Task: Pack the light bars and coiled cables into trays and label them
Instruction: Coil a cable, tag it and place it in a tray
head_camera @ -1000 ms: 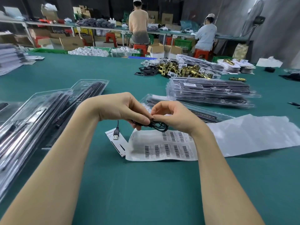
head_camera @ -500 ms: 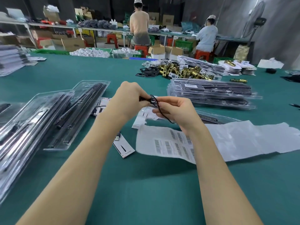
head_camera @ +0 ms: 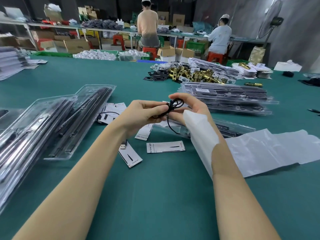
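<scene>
Cable (head_camera: 175, 104) sits between my two hands, up above the green table (head_camera: 155, 196). It is thin and black, and part of it is wound into small loops. My left hand (head_camera: 147, 115) pinches the loops with curled fingers and thumb. My right hand (head_camera: 188, 108) has its fingers bent round the other side of the loops, so both hands hold the same cable. One loose end hangs down under my hands, and its plug (head_camera: 123, 146) shows just beside my left wrist, over a small white card (head_camera: 132, 157). A white sheet (head_camera: 202, 137) lies stuck across the back of my right hand and wrist. Another white card (head_camera: 165, 147) lies flat on the table between my arms. A clear tray (head_camera: 230, 126) lies on the table behind my right hand. On my left, more clear trays (head_camera: 81, 122) hold long black light bars (head_camera: 69, 123). Farther back on the right is a stack of packed trays (head_camera: 225, 97). A big white paper (head_camera: 270, 149) lies by my right arm.
</scene>
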The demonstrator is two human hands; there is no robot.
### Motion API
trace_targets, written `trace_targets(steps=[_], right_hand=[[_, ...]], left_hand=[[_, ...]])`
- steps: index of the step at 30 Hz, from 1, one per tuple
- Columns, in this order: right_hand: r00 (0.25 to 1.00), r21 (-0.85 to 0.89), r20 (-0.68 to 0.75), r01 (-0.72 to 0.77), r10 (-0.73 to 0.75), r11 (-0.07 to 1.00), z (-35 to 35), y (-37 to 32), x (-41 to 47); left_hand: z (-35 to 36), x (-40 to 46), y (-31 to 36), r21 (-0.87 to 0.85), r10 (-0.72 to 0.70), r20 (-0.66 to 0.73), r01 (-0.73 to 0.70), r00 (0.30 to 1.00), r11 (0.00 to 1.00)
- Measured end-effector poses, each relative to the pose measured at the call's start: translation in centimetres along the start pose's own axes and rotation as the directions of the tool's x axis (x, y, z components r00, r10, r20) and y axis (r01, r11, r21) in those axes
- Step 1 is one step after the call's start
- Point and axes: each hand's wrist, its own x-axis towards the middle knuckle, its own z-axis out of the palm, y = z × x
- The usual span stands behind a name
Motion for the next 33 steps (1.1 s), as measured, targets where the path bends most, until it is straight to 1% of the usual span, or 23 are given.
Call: trace_targets(steps=[1,3,5,7,8,11,12,14,16,19,22,25,27,30,31,33], right_hand=[[1.0,0.019,0.017,0.005,-0.005,1.0,-0.2,0.1,0.0],[1.0,-0.031,0.015,0.008,-0.008,0.999,-0.7,0.0,-0.2],[1.0,-0.021,0.006,-0.028,0.028,0.999,-1.2,-0.2,-0.5],[0.996,0.015,-0.019,-0.09,0.09,0.996,-1.5,-0.6,-0.7],[0.992,0.018,-0.042,-0.121,0.121,0.993,-1.4,-0.6,-0.7],[0.983,0.034,-0.076,-0.168,0.17,0.985,-0.5,-0.8,-0.9],[0.984,0.046,-0.065,-0.164,0.167,0.985,-0.2,-0.7,-1.0],[0.99,0.037,0.001,-0.143,0.143,0.989,0.2,-0.6,-1.4],[0.994,-0.075,0.05,-0.098,0.102,0.992,0.6,-0.3,-1.8],[1.0,-0.251,-0.019,-0.019,0.015,0.968,1.0,0.1,-1.9],[0.999,-0.291,-0.045,0.007,-0.021,0.957,0.8,0.2,-1.8],[0.996,-0.351,-0.08,0.016,-0.047,0.936,0.7,0.5,-2.2],[0.998,-0.39,-0.055,0.006,-0.029,0.921,0.6,0.7,-2.7],[0.995,-0.304,0.067,-0.054,0.078,0.951,-0.2,0.5,-3.1],[0.991,-0.286,0.1,-0.062,0.094,0.956,-0.5,0.5,-3.2],[0.991,-0.264,0.101,-0.053,0.082,0.963,-0.8,0.7,-3.3]], left_hand=[[-0.2,-0.1,0.1,-0.037,-0.044,0.031,0.045,0.999,0.998],[-0.3,-0.1,0.1,-0.076,-0.125,0.092,0.132,0.988,0.988],[0.0,-0.1,0.3,-0.104,-0.196,0.142,0.211,0.97,0.972],[0.5,0.0,0.5,-0.115,-0.251,0.152,0.269,0.956,0.956],[0.7,0.0,0.6,-0.107,-0.266,0.136,0.281,0.954,0.954],[1.0,-0.2,0.8,-0.075,-0.264,0.058,0.268,0.963,0.961],[0.9,-0.2,0.9,-0.083,-0.262,0.031,0.263,0.965,0.961],[0.7,-0.3,0.9,-0.11,-0.275,-0.02,0.272,0.961,0.956],[0.3,-0.3,0.9,-0.145,-0.307,-0.055,0.297,0.95,0.944],[0.3,-0.4,0.8,-0.188,-0.358,-0.052,0.343,0.932,0.92],[0.7,-0.5,0.5,-0.17,-0.367,-0.061,0.353,0.928,0.92],[1.1,-0.3,0.0,-0.154,-0.339,-0.082,0.324,0.937,0.933],[1.3,-0.1,-0.3,-0.162,-0.321,-0.106,0.302,0.941,0.939],[1.3,0.1,-0.5,-0.203,-0.312,-0.145,0.281,0.939,0.938],[1.3,0.1,-0.6,-0.218,-0.315,-0.157,0.278,0.936,0.936],[1.6,0.1,-0.5,-0.233,-0.324,-0.164,0.282,0.932,0.931]])
